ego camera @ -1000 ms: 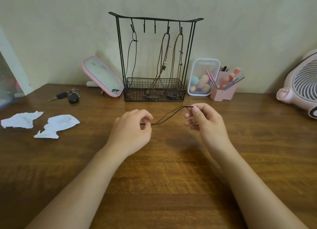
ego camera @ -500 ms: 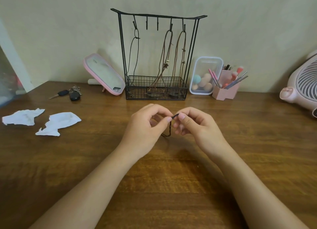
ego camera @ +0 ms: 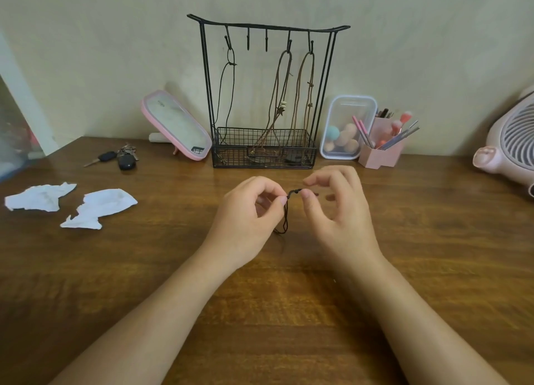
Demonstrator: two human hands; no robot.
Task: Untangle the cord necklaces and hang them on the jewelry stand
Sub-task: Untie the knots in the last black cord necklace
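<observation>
Where the grained brown wooden table [ego camera: 433, 240] meets the pale wall, the black wire jewelry stand [ego camera: 239, 142] rises at the far centre, with a curved top bar, small hooks and a mesh basket at its foot. One thin black necklace [ego camera: 222, 95] hangs from its left hook and two brown cords [ego camera: 300, 90] from its right hooks, their ends trailing into the basket. At the far right sits a rounded pink fan [ego camera: 511, 142] with a slatted grille. Left of the stand leans an oblong pink-rimmed mirror [ego camera: 176, 124].

My left hand [ego camera: 245, 220] and right hand [ego camera: 341, 211] meet near the table's centre, fingers curled. A clear plastic box [ego camera: 345, 124] of soft rounded sponges and a pink brush holder [ego camera: 381, 153] stand right of the stand. Two crumpled white paper scraps [ego camera: 98, 207] lie at left, with keys [ego camera: 121, 156] beyond them.

The black cord [ego camera: 286, 214] is smallest: my left thumb and forefinger pinch it, my right thumb tip holds its knotted end, and a short loop dangles between my hands.
</observation>
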